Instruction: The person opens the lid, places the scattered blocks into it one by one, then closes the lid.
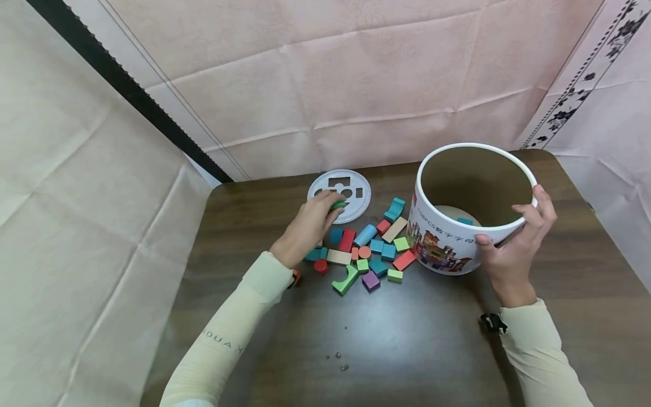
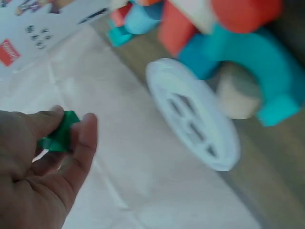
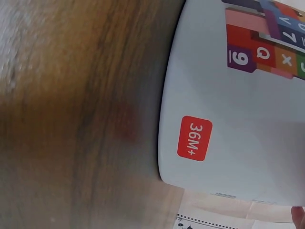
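Observation:
Between the thumb and fingers of my left hand (image 1: pixel 312 223) is a green block (image 2: pixel 61 133), pinched over the near edge of the white lid (image 1: pixel 356 212) with its cut-out shapes. A pile of toy blocks, among them a red block (image 1: pixel 347 240), a green arch (image 1: pixel 346 280) and a purple block (image 1: pixel 370 281), lies just right of that hand. My right hand (image 1: pixel 521 243) grips the rim of a large white printed bucket (image 1: pixel 442 243), thumb on the outside. Inside the bucket a blue block (image 1: pixel 465 221) shows on the bottom.
The brown wooden table (image 1: pixel 407 345) carries several small drops near its front. Pale cloth (image 1: pixel 356 85) hangs behind the table and along its left side. A red round block (image 1: pixel 321 266) sits at the left of the pile.

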Motion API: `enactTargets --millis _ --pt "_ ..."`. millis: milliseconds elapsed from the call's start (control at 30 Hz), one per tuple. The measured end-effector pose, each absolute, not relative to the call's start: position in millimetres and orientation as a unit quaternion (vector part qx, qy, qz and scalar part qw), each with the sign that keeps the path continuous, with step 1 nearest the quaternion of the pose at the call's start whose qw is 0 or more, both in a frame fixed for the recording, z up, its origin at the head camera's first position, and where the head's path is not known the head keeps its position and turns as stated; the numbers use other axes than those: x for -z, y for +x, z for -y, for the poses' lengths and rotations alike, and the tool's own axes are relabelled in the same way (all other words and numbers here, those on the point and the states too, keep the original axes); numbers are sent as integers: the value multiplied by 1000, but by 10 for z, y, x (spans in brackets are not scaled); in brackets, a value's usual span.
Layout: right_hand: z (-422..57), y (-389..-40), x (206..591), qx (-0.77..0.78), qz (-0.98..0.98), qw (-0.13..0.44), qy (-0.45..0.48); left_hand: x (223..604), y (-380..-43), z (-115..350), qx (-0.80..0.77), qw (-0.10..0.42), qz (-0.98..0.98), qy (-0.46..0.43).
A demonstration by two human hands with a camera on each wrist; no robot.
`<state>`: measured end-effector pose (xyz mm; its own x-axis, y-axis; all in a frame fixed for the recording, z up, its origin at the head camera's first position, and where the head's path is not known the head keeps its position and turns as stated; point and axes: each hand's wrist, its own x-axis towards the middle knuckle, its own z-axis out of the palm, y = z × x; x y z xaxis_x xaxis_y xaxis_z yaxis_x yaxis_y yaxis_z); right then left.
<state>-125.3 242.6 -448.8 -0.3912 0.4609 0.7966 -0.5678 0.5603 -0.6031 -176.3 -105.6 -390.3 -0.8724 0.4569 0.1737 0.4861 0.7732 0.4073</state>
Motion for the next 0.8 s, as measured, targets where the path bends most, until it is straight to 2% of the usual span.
enactTargets --millis 133,367,467,567,800 --pt "-2439 -1232 4462 -467 689 553 36 3639 -1770 875 221 74 921 -312" --pt "-2457 -1173 4339 -458 679 573 19 3107 -1795 290 244 89 874 -412" --pt "-2486 -1161 4322 -456 684 569 20 2937 -1810 51 279 81 849 -442" --pt "-2530 -1170 4351 -454 692 560 25 2818 -1825 -152 281 44 849 -446" --pt "-2627 -1189 4454 -449 709 543 28 2767 -1959 -739 144 -16 856 -496"
